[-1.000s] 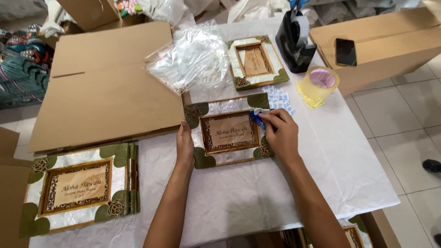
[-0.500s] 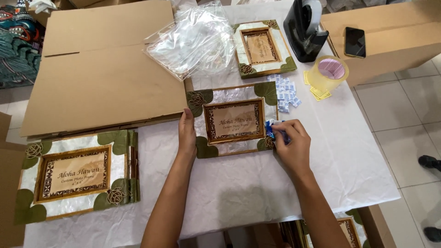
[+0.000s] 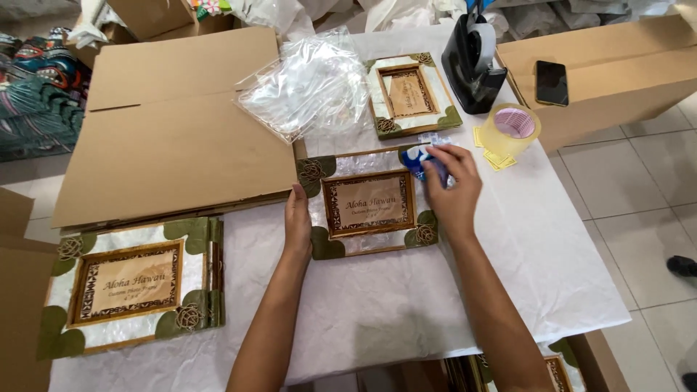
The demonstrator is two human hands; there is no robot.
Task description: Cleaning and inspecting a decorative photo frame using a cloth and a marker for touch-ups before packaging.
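Bench (image 3: 406, 319) under white paper carries a flattened brown cardboard box (image 3: 174, 138) at ten o'clock. At centre lies the green-cornered wooden picture frame (image 3: 368, 203); my left hand (image 3: 297, 221) presses flat on its nine o'clock edge, my right hand (image 3: 451, 190) pinches a small blue-white piece (image 3: 415, 158) at its two o'clock corner.

Both forearms are stretched forward; the left hand (image 3: 298, 221) is laid flat, the right hand (image 3: 451, 190) is curled, fingers pinched.
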